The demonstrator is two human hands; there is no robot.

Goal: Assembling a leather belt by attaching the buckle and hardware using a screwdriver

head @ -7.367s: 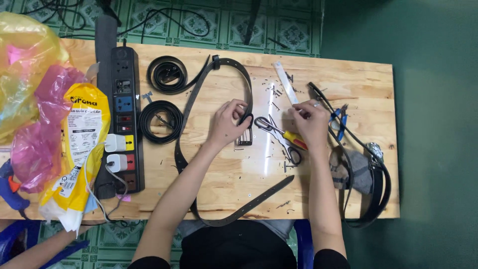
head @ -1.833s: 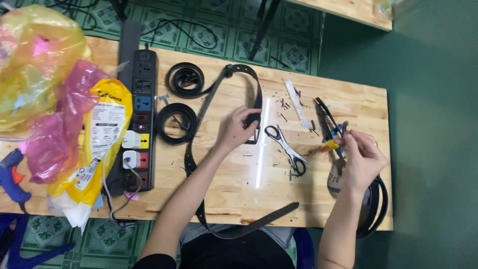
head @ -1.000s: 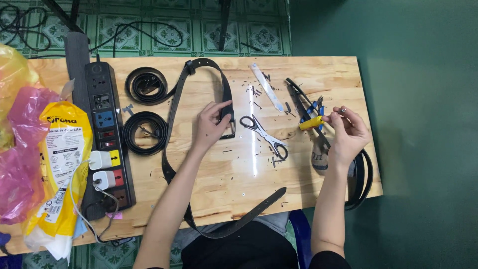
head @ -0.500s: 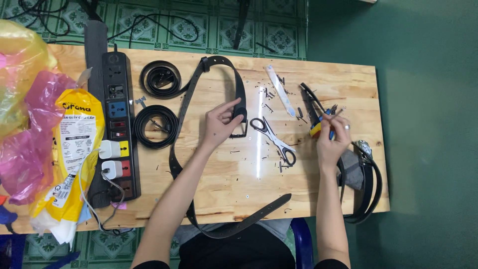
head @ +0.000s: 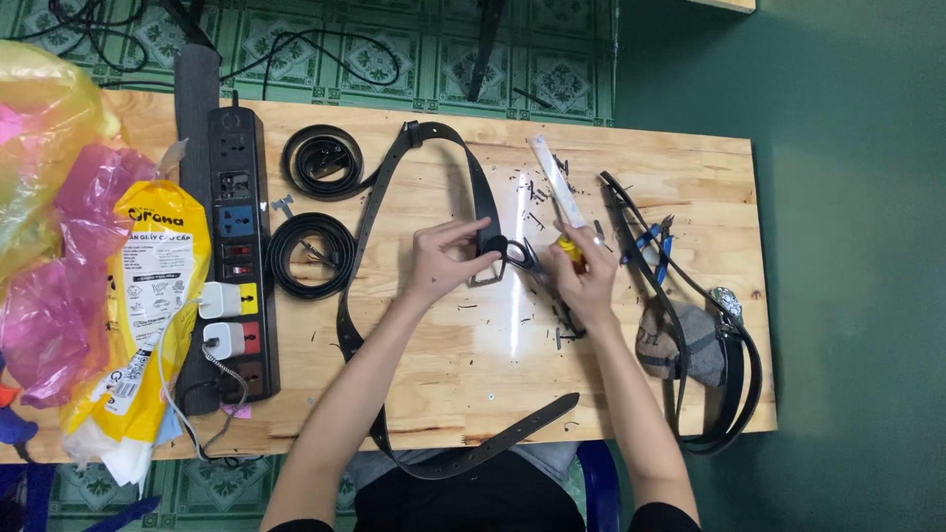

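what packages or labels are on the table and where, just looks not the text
Yellow plastic packet: left part of the table beside the black power strip; long pouch, yellow with a white printed label panel.
Pink plastic bag: far left edge, crumpled, translucent pink.
Yellow plastic bag: top left corner, puffed, translucent yellow.
No screens or signs.
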